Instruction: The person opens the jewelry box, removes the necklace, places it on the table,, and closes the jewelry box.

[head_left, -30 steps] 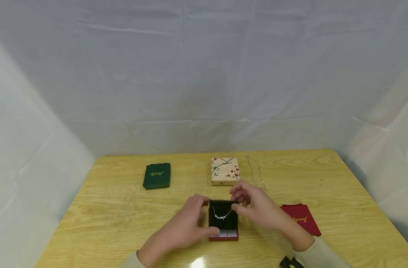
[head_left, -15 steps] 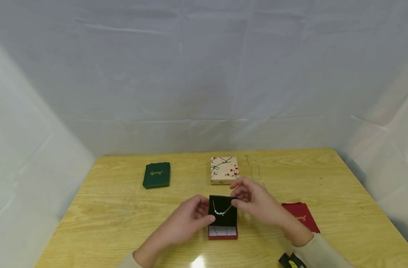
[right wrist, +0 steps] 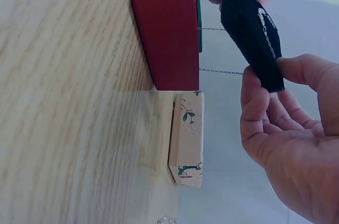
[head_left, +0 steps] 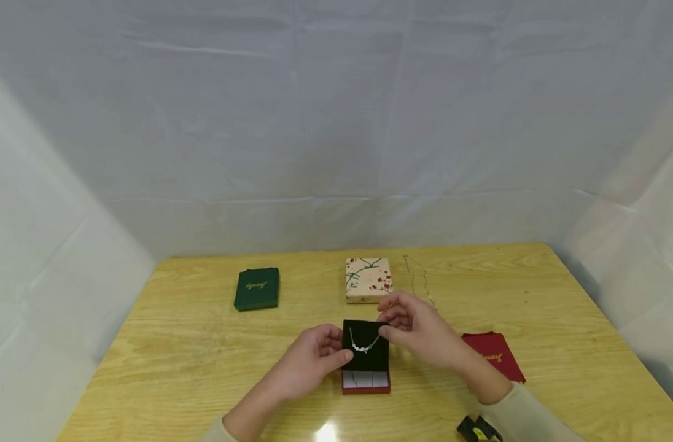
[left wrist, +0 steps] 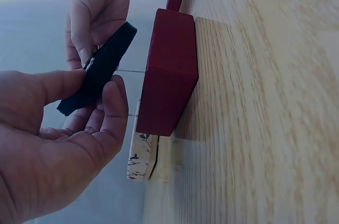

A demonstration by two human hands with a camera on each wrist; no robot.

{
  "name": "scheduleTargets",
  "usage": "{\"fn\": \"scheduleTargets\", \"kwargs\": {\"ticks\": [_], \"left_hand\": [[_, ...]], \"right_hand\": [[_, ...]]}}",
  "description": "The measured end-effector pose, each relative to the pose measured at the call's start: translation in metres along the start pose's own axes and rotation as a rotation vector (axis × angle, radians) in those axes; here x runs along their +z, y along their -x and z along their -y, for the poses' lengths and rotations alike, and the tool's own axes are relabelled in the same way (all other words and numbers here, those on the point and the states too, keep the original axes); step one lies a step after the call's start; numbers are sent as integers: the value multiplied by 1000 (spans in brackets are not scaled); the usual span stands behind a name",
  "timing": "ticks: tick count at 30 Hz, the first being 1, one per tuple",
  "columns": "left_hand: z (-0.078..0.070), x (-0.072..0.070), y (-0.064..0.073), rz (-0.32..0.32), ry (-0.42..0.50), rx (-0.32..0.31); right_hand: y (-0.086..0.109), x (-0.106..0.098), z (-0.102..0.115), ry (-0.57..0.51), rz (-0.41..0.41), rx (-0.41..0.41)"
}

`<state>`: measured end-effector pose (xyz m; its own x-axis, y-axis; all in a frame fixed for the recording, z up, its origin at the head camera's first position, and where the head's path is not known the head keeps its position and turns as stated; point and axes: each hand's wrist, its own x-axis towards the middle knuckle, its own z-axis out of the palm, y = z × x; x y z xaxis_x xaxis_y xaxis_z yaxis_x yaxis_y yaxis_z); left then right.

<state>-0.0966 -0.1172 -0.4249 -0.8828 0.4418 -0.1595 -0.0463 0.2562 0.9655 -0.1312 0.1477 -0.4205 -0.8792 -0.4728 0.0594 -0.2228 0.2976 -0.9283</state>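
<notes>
Both hands hold a black velvet pad (head_left: 366, 356) tilted above a small red jewelry box (head_left: 366, 389). A silver necklace (head_left: 363, 349) crosses the pad's face, and two strands of its chain (right wrist: 217, 70) run from the pad down into the box. My left hand (head_left: 313, 361) pinches the pad's left edge between thumb and fingers. At the opposite edge, my right hand (head_left: 422, 328) pinches it near the upper corner, its thumb on the front, as the right wrist view shows. The box stands on the table with its white inside partly showing.
Behind the box lies a flower-patterned box (head_left: 368, 280), with another thin necklace (head_left: 419, 279) on its right. A green box (head_left: 256, 288) sits at the back left. The red lid (head_left: 494, 356) rests right of the hands, and a black object (head_left: 478, 428) near the front edge.
The black pad has risen from the red box and tilted, with more of the white inside showing. My left thumb has moved from the box's front up to the pad's edge.
</notes>
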Motion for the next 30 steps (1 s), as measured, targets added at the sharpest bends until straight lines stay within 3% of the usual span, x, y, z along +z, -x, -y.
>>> {"fn": "scheduleTargets", "kwargs": {"ticks": [5,9,13,17,20,24,30], "left_hand": [[1,1,0,-13,27,-24],[2,1,0,-19,46,-36],[2,0,0,-19,86,-36],[2,0,-1,-16,124,-34],[2,0,-2,-14,136,-35],[2,-1,-1,-8,149,-39],[3,-2,-1,5,185,-47]], "right_hand": [[1,2,1,134,-40,-54],[5,4,3,323,-111,-158],[7,8,5,543,-177,-334],[8,12,6,718,-193,-556],[8,15,7,827,-193,-673],[7,20,8,920,-167,-724],[7,28,8,962,-144,-697]]}}
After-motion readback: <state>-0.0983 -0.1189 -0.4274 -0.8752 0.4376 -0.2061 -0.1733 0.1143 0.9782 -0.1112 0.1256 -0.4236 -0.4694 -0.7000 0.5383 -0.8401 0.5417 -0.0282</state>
